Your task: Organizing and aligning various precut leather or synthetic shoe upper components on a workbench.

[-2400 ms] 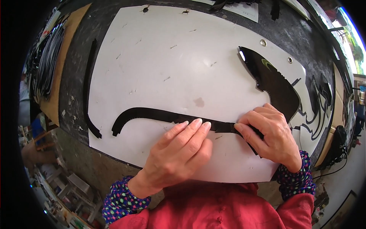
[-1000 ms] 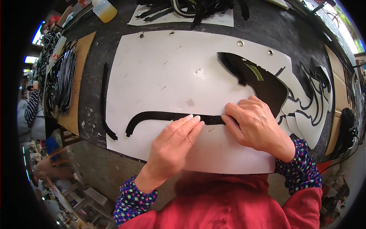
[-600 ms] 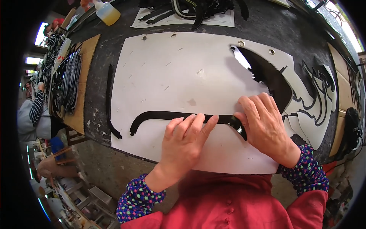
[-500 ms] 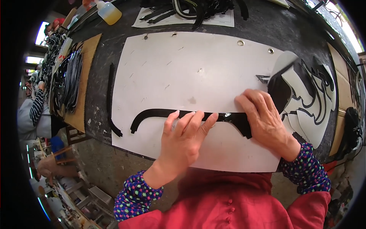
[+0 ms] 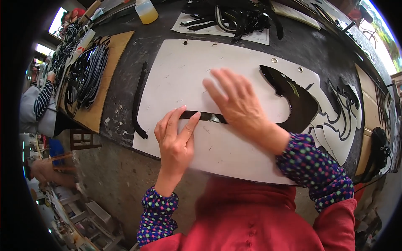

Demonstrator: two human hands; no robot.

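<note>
A black strip lies across the white board. Fingertips of my left hand press on the strip, with thumb and index finger apart; the strip's left end is hidden under that hand. My right hand, blurred, has its fingers stretched out over the board, and its palm covers the strip's right part. Right of it, a wide black curved piece with a toothed inner edge rests dark side up. Whether strip and piece are joined is hidden by my right hand.
Another black strip lies along the board's left edge. White dark-edged pieces are heaped at right. Black strips pile on paper at the back, near a bottle of yellow liquid. Bundled strips lie on cardboard; a co-worker's striped sleeve shows left.
My right hand has lifted from the strip's right end and swung left over the board. The curved piece, raised and blurred before, now lies flat. My left hand has shifted toward the strip's left end.
</note>
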